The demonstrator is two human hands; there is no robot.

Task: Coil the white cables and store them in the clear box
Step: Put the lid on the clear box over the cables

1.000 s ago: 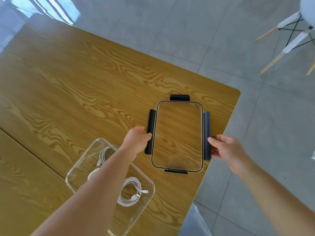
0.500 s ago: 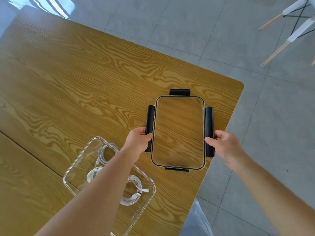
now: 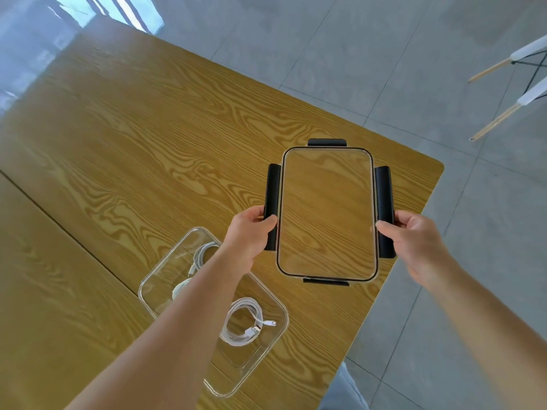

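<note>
Glossy wood-grain table [image 3: 124, 149] over grey floor tiles. Right of centre: one clear rounded-rectangle lid [image 3: 327, 213], four black clips, pinched at its sides by left hand [image 3: 251, 232] and right hand [image 3: 414, 241]. Lower centre: one clear box [image 3: 275, 335] with three coiled white cables [image 3: 244, 325].

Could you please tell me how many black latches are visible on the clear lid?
4: far-end latch, near-end latch, left-side latch gripped by the left hand, and right-side latch gripped by the right hand.
</note>
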